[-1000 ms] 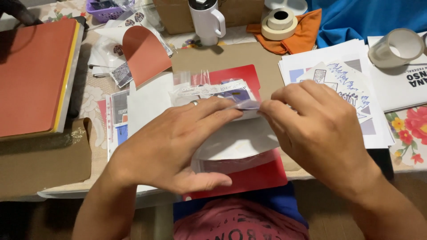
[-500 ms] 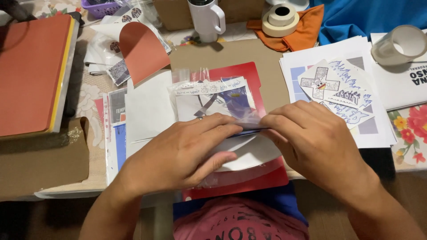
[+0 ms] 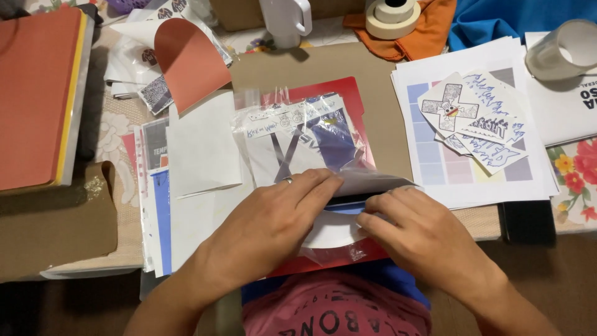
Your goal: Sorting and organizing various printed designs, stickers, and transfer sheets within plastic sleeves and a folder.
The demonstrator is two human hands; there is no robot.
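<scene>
Hands (image 3: 273,218) (image 3: 423,236) press a plastic sleeve (image 3: 305,134) between paper stacks (image 3: 429,143).

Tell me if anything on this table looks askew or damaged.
The clear plastic sleeve under both hands is crinkled, with a flap lifted. An orange-brown sheet at upper left curls upward. Loose paper stacks sit fanned and crooked.

Clear plastic sleeve (image 3: 298,140) (crinkled, printed sheets inside) flat on red folder (image 3: 348,93).
</scene>
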